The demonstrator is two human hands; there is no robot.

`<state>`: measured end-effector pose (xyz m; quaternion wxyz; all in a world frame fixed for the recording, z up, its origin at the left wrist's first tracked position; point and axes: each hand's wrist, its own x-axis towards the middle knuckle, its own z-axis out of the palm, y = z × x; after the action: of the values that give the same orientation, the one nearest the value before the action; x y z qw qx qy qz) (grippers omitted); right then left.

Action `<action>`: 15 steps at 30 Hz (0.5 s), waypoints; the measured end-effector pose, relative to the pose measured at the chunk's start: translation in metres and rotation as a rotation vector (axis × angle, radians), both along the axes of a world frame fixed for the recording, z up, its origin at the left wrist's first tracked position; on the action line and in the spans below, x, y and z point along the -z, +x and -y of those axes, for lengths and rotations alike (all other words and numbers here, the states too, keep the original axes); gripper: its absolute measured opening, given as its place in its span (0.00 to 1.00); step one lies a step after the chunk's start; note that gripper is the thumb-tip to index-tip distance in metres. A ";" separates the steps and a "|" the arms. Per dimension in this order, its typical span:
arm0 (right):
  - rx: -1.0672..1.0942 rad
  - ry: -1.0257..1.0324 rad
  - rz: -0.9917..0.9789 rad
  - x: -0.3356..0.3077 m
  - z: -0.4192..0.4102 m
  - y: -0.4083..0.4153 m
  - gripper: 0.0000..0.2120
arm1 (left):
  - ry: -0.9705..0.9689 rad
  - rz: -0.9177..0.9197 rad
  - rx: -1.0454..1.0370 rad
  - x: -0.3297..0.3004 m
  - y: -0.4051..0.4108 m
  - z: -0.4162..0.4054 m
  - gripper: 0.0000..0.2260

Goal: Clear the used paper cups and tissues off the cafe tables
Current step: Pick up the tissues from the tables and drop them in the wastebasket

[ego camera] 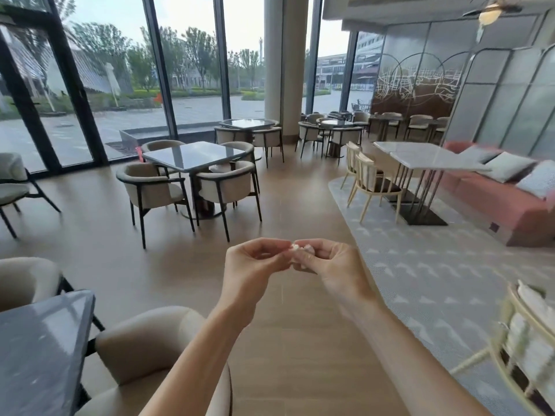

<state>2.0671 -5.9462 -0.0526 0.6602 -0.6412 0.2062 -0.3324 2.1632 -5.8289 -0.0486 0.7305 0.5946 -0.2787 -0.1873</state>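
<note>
- We stand on the wooden floor (186, 265) of a glass-walled cafe, a dark bench (192, 156) ringed by armchairs ahead.
- Our left hand (255, 265) and right hand (327, 265) meet in mid-air, fingers curled.
- Both pinch a small white tissue wad (295, 247) between their fingertips.

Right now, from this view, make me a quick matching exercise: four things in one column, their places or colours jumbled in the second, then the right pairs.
Things:
1. tissue
2. sofa
3. dark table
4. pillar

Descriptions:
A. pink, along the right wall
B. pinched between the left hand and right hand
C. white, at the glass wall, far middle
D. near left, beside a beige chair

Pairs: 1-B, 2-A, 3-D, 4-C
</note>
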 end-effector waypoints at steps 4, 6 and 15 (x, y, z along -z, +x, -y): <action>0.005 -0.016 0.012 -0.019 0.059 0.035 0.08 | -0.024 -0.003 0.014 -0.017 0.042 0.064 0.06; 0.007 -0.021 0.010 -0.024 0.090 0.048 0.07 | -0.014 -0.002 0.030 -0.024 0.058 0.097 0.07; 0.042 0.023 -0.008 -0.007 0.261 0.085 0.08 | 0.089 0.055 0.095 -0.016 0.102 0.265 0.05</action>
<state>2.1521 -6.2076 -0.0458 0.6595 -0.6304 0.2260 -0.3415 2.2650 -6.0942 -0.0325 0.6857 0.6175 -0.3179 -0.2178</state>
